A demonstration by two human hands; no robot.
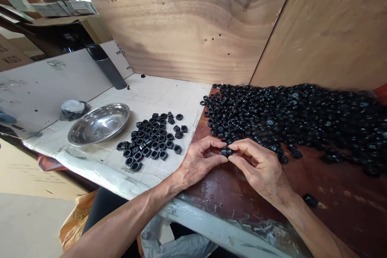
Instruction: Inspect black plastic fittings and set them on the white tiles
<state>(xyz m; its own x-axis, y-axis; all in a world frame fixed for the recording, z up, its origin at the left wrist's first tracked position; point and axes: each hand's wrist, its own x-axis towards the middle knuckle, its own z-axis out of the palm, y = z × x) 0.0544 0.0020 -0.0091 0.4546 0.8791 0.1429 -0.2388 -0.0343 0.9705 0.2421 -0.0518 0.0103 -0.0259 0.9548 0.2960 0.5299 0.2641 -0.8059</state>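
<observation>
A small black plastic part (226,152) is pinched between the fingertips of both hands, above the near part of the red-brown board (217,185). My left hand (201,160) grips it from the left with thumb and fingers. From the right, my right hand (260,165) holds it the same way. Just behind the hands spreads a large heap of black parts (272,113). To the left, a group of similar black ring-shaped parts (154,137) lies on the white surface (178,92), many with their openings facing up.
A shiny metal bowl (99,124) stands at the left, with a wrapped bundle (74,109) beside it. Behind them a dark bottle (107,68) leans. One black part (310,200) lies by my right forearm. Wooden panels (193,28) close off the back.
</observation>
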